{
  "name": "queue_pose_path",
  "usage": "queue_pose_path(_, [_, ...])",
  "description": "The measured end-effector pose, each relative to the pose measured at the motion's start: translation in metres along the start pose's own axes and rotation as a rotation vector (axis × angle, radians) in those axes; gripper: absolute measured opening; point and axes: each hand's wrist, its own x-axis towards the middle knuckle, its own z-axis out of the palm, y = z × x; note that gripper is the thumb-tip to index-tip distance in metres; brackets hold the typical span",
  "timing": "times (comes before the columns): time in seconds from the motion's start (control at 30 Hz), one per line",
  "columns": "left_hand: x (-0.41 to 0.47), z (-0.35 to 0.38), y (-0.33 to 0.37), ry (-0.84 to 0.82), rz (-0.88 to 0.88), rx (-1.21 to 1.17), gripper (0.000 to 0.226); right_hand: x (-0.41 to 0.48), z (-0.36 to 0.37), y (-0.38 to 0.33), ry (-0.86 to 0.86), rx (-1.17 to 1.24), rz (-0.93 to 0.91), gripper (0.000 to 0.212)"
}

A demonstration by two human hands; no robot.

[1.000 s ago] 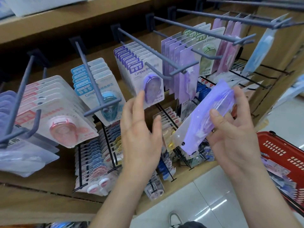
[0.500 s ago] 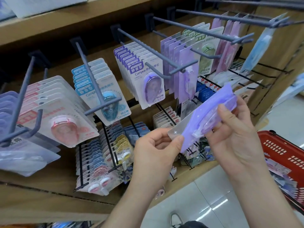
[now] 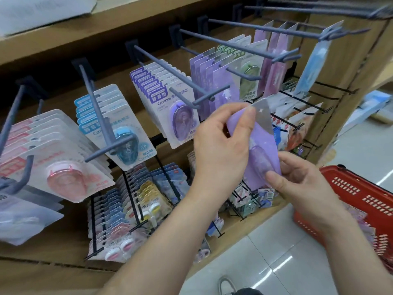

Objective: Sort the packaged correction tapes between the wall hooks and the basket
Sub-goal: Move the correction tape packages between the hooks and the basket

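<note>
Swung upright now, the purple pack (image 3: 264, 152) is held before the hooks (image 3: 244, 73), left of the basket (image 3: 350, 173): left hand (image 3: 221, 145) pinches its clear top tab, right hand (image 3: 306, 188) grips the bottom, likely to thread one.

The red basket (image 3: 361, 185) is cut off by the right edge. The purple pack (image 3: 262, 143) is partly hidden by fingers (image 3: 248, 118). Small packs (image 3: 255, 199) below are blurred.

"Campus" on front purple-tape card (image 3: 162, 114); "Campus" on front blue-tape card (image 3: 146, 155); other print unreadable.
</note>
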Motion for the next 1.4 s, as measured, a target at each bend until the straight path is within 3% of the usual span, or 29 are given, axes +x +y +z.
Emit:
queue_pose_path(0.2, [0.026, 0.02, 0.004, 0.047, 0.068, -0.045, 0.01, 0.003, 0.012, -0.009, 0.12, 0.091, -0.093, 0.025])
queue_pose_path(0.3, [0.035, 0.026, 0.004, 0.071, 0.093, -0.042, 0.008, 0.006, 0.018, -0.015, 0.13, 0.135, -0.095, 0.029])
queue_pose_path(0.4, [0.04, 0.029, 0.004, 0.08, 0.099, -0.027, 0.009, 0.008, 0.019, -0.017, 0.135, 0.186, -0.091, 0.047])
queue_pose_path(0.57, [0.043, 0.03, 0.003, 0.068, -0.027, -0.141, 0.004, 0.01, 0.021, -0.016, 0.16, 0.197, -0.055, 0.054])
queue_pose_path(0.7, [0.039, 0.026, 0.004, 0.031, -0.12, -0.21, 0.011, 0.012, 0.021, -0.017, 0.172, 0.177, -0.04, 0.056])
queue_pose_path(0.8, [0.022, 0.015, 0.0, -0.065, -0.124, -0.238, 0.029, 0.014, 0.021, -0.019, 0.187, 0.171, -0.03, 0.054])
queue_pose_path(0.97, [-0.004, -0.003, -0.018, -0.158, -0.09, -0.069, 0.069, 0.02, 0.023, -0.018, 0.252, 0.14, -0.003, 0.034])
queue_pose_path(1.1, [0.004, -0.001, -0.026, -0.173, -0.123, 0.142, 0.065, 0.031, 0.03, -0.018, 0.242, 0.087, 0.016, 0.031])
queue_pose_path(1.27, [0.019, -0.005, -0.038, -0.024, -0.056, 0.299, 0.062, 0.048, 0.035, -0.012, 0.243, -0.085, 0.055, 0.018])
queue_pose_path(1.4, [0.029, -0.003, -0.041, -0.032, -0.002, 0.516, 0.06, 0.054, 0.032, -0.003, 0.311, -0.243, 0.08, 0.027])
